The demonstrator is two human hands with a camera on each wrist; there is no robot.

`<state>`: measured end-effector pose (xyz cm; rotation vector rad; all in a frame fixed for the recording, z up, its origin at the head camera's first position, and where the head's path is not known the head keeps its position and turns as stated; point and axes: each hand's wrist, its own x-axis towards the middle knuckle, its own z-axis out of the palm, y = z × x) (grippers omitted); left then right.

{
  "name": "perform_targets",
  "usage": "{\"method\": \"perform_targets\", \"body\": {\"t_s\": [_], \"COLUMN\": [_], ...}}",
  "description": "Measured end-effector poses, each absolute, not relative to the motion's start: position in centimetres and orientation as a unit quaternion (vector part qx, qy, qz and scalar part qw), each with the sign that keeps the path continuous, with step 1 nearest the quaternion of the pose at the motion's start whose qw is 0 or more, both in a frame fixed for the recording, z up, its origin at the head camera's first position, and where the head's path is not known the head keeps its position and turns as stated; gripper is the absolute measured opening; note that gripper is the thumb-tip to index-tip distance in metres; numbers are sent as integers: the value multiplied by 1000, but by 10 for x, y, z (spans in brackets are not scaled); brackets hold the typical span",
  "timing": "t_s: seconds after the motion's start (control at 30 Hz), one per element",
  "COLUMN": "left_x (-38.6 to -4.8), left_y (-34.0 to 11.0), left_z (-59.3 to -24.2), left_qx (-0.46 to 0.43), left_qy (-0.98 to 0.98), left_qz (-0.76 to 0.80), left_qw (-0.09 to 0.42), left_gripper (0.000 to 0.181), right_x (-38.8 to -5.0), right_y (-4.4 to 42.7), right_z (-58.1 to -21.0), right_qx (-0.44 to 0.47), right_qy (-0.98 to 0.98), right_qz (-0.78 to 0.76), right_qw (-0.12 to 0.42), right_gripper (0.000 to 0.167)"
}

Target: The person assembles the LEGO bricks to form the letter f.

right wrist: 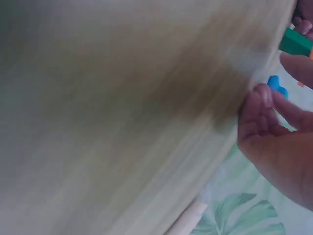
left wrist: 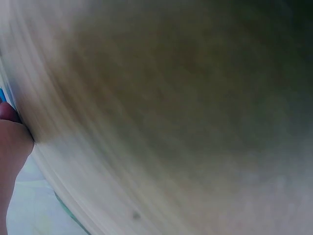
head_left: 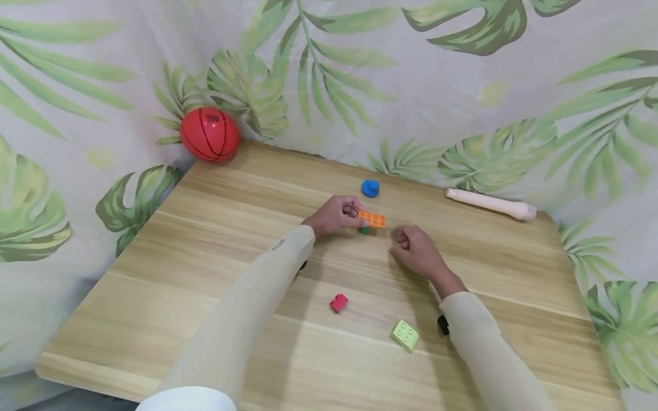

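My left hand [head_left: 336, 216] pinches an orange toy brick [head_left: 377, 219], studs facing up, over the middle of the table. Under the orange brick, a green brick [head_left: 364, 230] shows in part; the right wrist view has its green side [right wrist: 295, 42] larger. Whether the two are joined, I cannot tell. Just to the right of them is my right hand [head_left: 417, 251], its fingers loosely curled and nothing visible in them. The right wrist view shows that hand's thumb apart from its fingers. Only a strip of the left hand [left wrist: 12, 156] appears in the left wrist view.
Nearer to me on the wooden table [head_left: 205, 240] lie a small red brick [head_left: 338, 303] and a light green brick [head_left: 405, 335]. A blue toy [head_left: 370, 188] sits behind the hands. A red ball [head_left: 209, 135] is at the back left corner, a pale tube-shaped object [head_left: 488, 204] at the back right.
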<state>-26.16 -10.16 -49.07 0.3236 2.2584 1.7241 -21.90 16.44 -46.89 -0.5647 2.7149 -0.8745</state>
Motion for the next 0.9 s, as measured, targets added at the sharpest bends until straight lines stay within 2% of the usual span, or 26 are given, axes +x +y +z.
{"method": "perform_targets", "body": {"t_s": [0.1,0.2,0.33,0.53,0.67,0.9], "left_x": [-262,-262,-263,-264,-265,-265], "left_y": [-102,-102,-101,-101,-102,-102], "left_z": [-489,-489,-491,-494,-495,-494], "left_qx": [107,106,108,110,112,111], "left_qy": [781,779,776,772,771,773], "left_qz": [599,601,606,610,610,608], "left_qw": [141,141,141,141,142,144], "left_gripper": [29,29,28,27,28,29], "right_x": [-207,-192,-166,-131,-118,-120], "right_y": [167,159,133,86,69,75], "right_z": [-463,-457,-450,-440,-437,-439], "right_qx": [-205,-221,-237,-253,-246,-231], "right_qy": [924,918,905,892,903,911], "right_qz": [-289,-279,-270,-228,-175,-176], "right_qw": [141,176,229,297,306,294], "right_gripper": [30,23,28,50,56,35]}}
